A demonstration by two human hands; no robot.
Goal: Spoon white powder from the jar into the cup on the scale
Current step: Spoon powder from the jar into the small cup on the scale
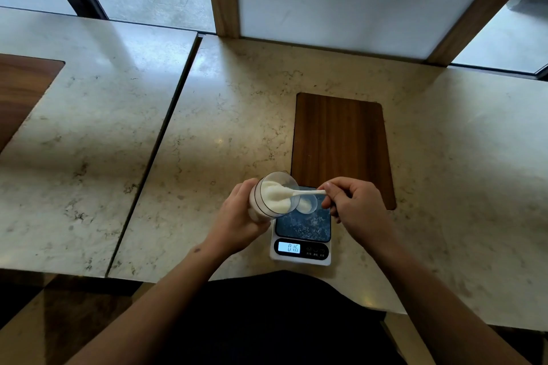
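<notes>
My forearms were bare to the elbow with no sleeves showing, my left hand (237, 216) and right hand (354, 206) wore nothing, a small dark mark sat near my left wrist, and my top was dark.

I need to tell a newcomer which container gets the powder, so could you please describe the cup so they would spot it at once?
Find the digital scale at the near edge of the marble counter, just before the wooden inlay. On the far part of its dark platform sits the cup, small, shallow and clear, with a little white powder inside. Unlike the larger jar tilted in the left hand, it stands untouched.
</notes>
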